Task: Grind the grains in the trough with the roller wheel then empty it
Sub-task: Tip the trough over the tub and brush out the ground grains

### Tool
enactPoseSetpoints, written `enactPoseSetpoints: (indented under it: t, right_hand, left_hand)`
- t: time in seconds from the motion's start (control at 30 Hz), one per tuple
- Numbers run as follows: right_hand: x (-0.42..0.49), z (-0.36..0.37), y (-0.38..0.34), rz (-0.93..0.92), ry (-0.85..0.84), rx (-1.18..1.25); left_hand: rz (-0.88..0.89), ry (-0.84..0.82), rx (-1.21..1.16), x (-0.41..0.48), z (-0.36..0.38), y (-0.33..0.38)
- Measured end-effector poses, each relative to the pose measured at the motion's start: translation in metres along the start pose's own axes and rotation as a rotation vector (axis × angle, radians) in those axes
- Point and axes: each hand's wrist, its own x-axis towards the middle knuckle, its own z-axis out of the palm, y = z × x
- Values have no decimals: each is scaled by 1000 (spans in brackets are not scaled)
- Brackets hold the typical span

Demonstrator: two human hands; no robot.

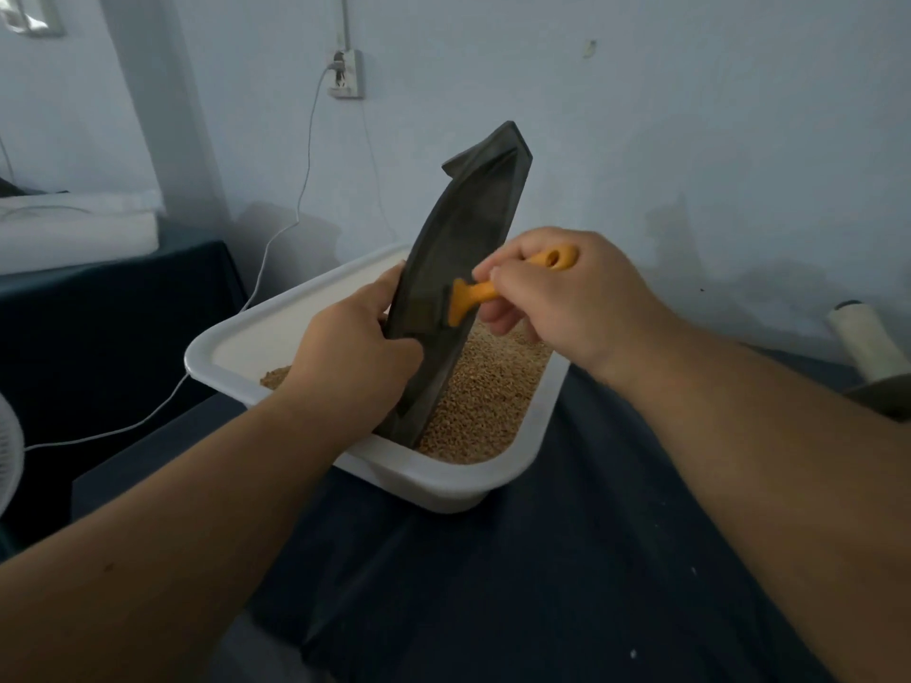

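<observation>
1. Fingers (488, 315) of right hand (557, 303) pinched on orange brush (480, 293) handle; left hand (355, 352) wrapped round edge of dark trough (458, 268), thumb on near side, other fingers hidden behind.
2. Trough tipped steeply, nearly on end, low tip down inside white tub (276, 327), touching grain (488, 391) heap; upper end pointing up twd wall.
3. Brush head pressed vs trough's inner face, about mid-length.
4. Progress, judged: grinding prob. done, emptying stage underway. Trough inside looks mostly bare; bulk of grain lying in tub.
5. Left to do, judged: sweep last bits down w/ brush, then lay trough flat. Can't tell if dust clings inside, too dark.
6. Roller wheel: not clearly in view. Pale cylinder (862, 342) at far right on cloth, can't tell what it is.
7. Materials: trough long, narrow, boat-shaped, matte dark grey, flared end piece at top, looks hard & heavy. Tub smooth glossy plastic, rounded corners, rolled rim. Grain tan, coarse, granular, loose. Brush handle plastic w/ hang hole at end. Dark blue cloth (517, 559) under tub, soft, few pale specks.
</observation>
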Motion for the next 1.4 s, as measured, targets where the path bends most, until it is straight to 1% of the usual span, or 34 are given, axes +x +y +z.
enactPoseSetpoints:
  t: [0.07, 0.1, 0.13, 0.17, 0.2, 0.23, 0.27, 0.3, 0.33, 0.37, 0.4, 0.43, 0.5, 0.53, 0.57, 0.6, 0.63, 0.67, 0.7, 0.73, 0.77, 0.8, 0.83, 0.87, 0.93, 0.97, 1.0, 1.07, 1.1, 1.13, 1.2, 1.27, 1.33, 1.4]
  right_hand:
    - [-2, -7, 3, -33, 190, -177]
    - [-5, -10, 2, -63, 259, -156]
    - [-8, -11, 1, -85, 262, -70]
    - [-11, -10, 0, -91, 201, 41]
    - [-14, -7, -1, -82, 91, 119]
    - [-16, -4, -1, -74, -4, 121]
    - [-18, -2, 0, -75, -34, 60]
    - [-18, -3, 3, -80, 11, -14]
    - [-18, -5, 5, -103, 112, -90]
    - [-19, -9, 5, -136, 215, -125]
    - [-21, -11, 5, -175, 258, -94]
    - [-23, -12, 4, -202, 233, -32]
    - [-29, -9, 2, -201, 14, 52]
    - [-31, -7, 2, -181, -69, 30]
    - [-31, -7, 5, -157, -71, -19]
    - [-29, -10, 8, -147, 10, -73]
    - [-29, -14, 9, -161, 135, -126]
    - [-29, -17, 10, -178, 221, -129]
    - [-30, -19, 10, -195, 223, -75]
    - [-33, -19, 9, -198, 145, 6]
    - [-35, -16, 8, -195, 13, 61]
    - [-37, -12, 8, -189, -95, 62]
    - [-37, -9, 10, -188, -121, 4]
    - [-34, -9, 13, -187, -69, -71]
    - [-26, -13, 15, -220, 173, -234]
    - [-23, -15, 14, -230, 242, -217]
    - [-23, -16, 13, -228, 233, -107]
    - [-23, -12, 8, -195, 47, 96]
    - [-23, -10, 8, -189, -17, 69]
    - [-22, -8, 9, -178, -14, -13]
    - [-16, -12, 12, -162, 151, -159]
    - [-11, -19, 14, -181, 320, -182]
    - [-6, -22, 11, -178, 377, -70]
    - [5, -22, 8, -127, 361, 22]
  left_hand:
    - [-1, 3, 10, -1, 0, 1]
    - [0, 5, 20, -1, 0, 1]
    - [-1, 9, 25, -1, 0, 1]
    - [-3, 15, 25, -1, 0, 0]
    - [-3, 21, 23, -1, 0, 0]
    - [-1, 26, 22, -1, 0, 0]
    - [3, 27, 23, -1, 0, 0]
    - [6, 25, 25, -1, 0, 0]
    - [8, 21, 28, -1, 0, 1]
    - [8, 20, 33, -1, 0, 1]
    - [6, 19, 43, -1, -1, 1]
    - [3, 18, 53, -1, -1, 2]
    - [-1, 21, 62, -1, 0, 2]
    - [-2, 23, 64, -1, 0, 2]
    - [0, 24, 69, -1, 0, 2]
    - [3, 23, 76, -1, 0, 2]
    - [5, 21, 80, -1, 0, 3]
    - [6, 20, 76, -1, 0, 2]
    - [5, 21, 69, 0, 0, 2]
    - [4, 23, 64, 0, 0, 1]
    - [2, 25, 64, 0, 0, 1]
    - [-2, 25, 65, 0, 1, 1]
    - [-4, 23, 64, 0, 1, 1]
    - [-4, 21, 64, 1, 1, 1]
    - [-4, 22, 81, 1, 0, 2]
    - [-5, 26, 88, 0, 0, 2]
    - [-5, 30, 88, 0, 0, 2]
    - [-3, 34, 80, 0, 0, 1]
    - [-2, 34, 78, 0, 0, 1]
    - [-1, 34, 76, 0, 0, 1]
    - [-1, 32, 70, 0, 0, 0]
    - [-5, 27, 63, 1, 0, 1]
    - [-10, 22, 51, 1, 1, 0]
    - [-8, 23, 56, 1, 1, 1]
